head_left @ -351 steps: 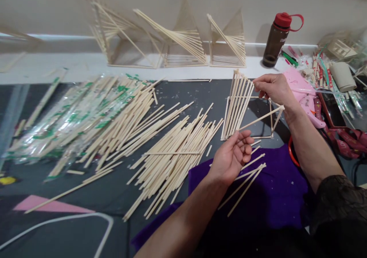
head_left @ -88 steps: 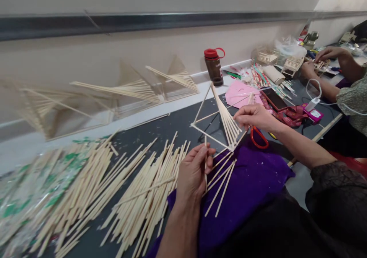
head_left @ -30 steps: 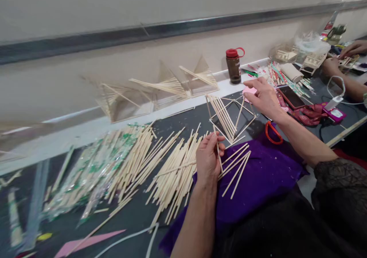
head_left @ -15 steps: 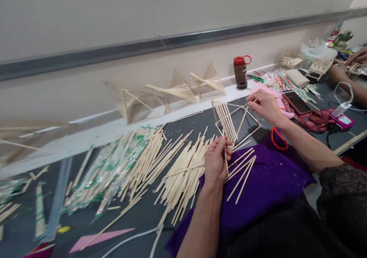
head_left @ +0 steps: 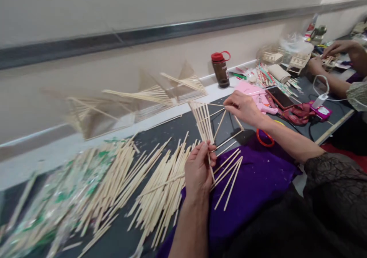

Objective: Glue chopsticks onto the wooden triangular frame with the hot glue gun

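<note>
My left hand [head_left: 199, 166] is closed around a thin wooden stick [head_left: 212, 173], its fingers at the near end of a stick frame [head_left: 204, 122]. Pale sticks joined at their ends make up this open frame, with a fan of several sticks along its left side. At the far corner of the frame, my right hand [head_left: 242, 108] has its fingertips pinched together; what is between them is too small to make out. Several loose sticks [head_left: 229, 173] lie on a purple cloth [head_left: 252, 177] beside my left hand. Left of it spreads a large pile of bare sticks [head_left: 163, 193].
Wrapped sticks [head_left: 65, 189] lie left. Finished-looking stick structures [head_left: 186, 84] stand along the wall, blurred, near a red-capped bottle [head_left: 220, 72]. Red-handled scissors [head_left: 265, 138], a pink glue gun [head_left: 266, 106] and a phone [head_left: 279, 97] lie right. A co-worker's hands [head_left: 329, 59] work farther right.
The view has swung right, so everything sits farther left in it. My right fingertips have come down slightly onto the frame's corner. My left hand keeps its hold on the stick.
</note>
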`<state>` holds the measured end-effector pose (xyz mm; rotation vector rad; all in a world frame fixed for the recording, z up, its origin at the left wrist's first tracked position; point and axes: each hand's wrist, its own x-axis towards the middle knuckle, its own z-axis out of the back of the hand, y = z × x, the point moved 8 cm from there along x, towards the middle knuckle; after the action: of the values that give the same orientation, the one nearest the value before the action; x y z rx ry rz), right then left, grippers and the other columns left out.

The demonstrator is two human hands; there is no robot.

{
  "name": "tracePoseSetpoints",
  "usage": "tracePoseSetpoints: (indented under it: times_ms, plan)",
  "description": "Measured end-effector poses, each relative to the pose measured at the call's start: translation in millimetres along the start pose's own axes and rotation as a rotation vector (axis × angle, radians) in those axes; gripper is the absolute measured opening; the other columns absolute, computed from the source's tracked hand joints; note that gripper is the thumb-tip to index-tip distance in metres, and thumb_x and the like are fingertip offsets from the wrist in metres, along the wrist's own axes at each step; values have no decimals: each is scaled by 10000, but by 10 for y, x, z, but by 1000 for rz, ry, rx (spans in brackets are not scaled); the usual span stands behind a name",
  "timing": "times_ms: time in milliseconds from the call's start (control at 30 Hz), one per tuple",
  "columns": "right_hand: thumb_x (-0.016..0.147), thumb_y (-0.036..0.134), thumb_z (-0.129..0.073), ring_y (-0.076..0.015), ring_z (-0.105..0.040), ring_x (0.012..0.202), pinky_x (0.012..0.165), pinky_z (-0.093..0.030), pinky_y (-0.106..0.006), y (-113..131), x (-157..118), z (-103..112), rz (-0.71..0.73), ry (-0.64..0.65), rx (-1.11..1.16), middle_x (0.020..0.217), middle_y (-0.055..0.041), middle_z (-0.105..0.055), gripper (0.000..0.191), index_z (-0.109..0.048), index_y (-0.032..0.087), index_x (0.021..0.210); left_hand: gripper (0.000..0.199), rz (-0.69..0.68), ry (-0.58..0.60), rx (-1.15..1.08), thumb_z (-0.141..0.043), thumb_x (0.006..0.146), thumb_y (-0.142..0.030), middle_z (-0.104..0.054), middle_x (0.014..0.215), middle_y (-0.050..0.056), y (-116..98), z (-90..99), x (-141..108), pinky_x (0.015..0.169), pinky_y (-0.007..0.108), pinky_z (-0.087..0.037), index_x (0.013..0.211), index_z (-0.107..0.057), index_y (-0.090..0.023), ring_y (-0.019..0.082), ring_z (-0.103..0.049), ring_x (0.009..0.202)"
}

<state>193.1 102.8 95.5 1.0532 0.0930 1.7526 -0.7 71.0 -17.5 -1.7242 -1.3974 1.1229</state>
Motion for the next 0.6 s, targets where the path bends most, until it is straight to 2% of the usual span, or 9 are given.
tracePoseSetpoints:
  times_ms: [133,233,300,333,400,433,500,600]
  plan:
    - [876,210,-575,-131,-599,795,743,-473,-261,-69,-68,68,-17,34,77,896,-48,-645,148,-649,135,979,355,13,-9,11,-863,513,-329,-678,601,-3,-11,-3,2,340,142,-324,750,-696,-124,60,-511,422]
    - [902,271,-530,-104,-622,692,634,-474,-217,-432,-122,312,-223,24,107,896,-26,-676,270,-628,145,1120,358,8,-14,15,-864,499,-331,-676,595,-5,-17,-7,-1,336,145,-323,741,-697,-127,64,-510,420]
    - [916,272,-491,-126,-653,715,629,-477,-217,-748,-178,485,-377,85,-70,875,-45,-696,261,-663,127,1048,359,12,-22,18,-865,493,-330,-675,594,-5,-14,-10,-9,335,145,-323,737,-695,-128,68,-514,423]
    - [905,261,-508,-150,-670,785,678,-484,-229,-885,-211,547,-420,157,-236,897,-65,-712,249,-685,123,1013,360,16,-23,21,-864,493,-330,-675,594,-4,-11,-14,-14,335,144,-323,739,-696,-127,69,-516,425]
    - [879,310,-560,-226,-678,937,756,-489,-273,-1144,-328,579,-502,400,-598,990,-116,-729,261,-718,135,992,355,23,-22,28,-859,500,-327,-673,595,-3,-8,-26,-27,336,144,-321,745,-698,-125,70,-516,429]
    - [871,352,-581,-261,-670,995,778,-491,-293,-1234,-398,572,-524,506,-710,1037,-140,-726,286,-726,137,990,348,23,-18,32,-854,509,-324,-672,596,-3,-8,-35,-34,337,145,-319,749,-700,-125,69,-514,430]
    - [882,420,-566,-308,-652,1066,796,-496,-323,-1325,-518,534,-548,633,-811,1115,-181,-707,355,-729,133,1013,329,22,-7,39,-843,530,-321,-672,603,-3,-9,-52,-46,341,145,-317,756,-702,-127,66,-510,433]
    - [921,413,-504,-325,-638,1107,810,-500,-344,-1336,-600,476,-554,638,-824,1188,-215,-674,399,-694,118,1112,322,28,8,41,-835,544,-321,-669,607,-3,3,-68,-54,347,146,-314,763,-699,-127,62,-506,434]
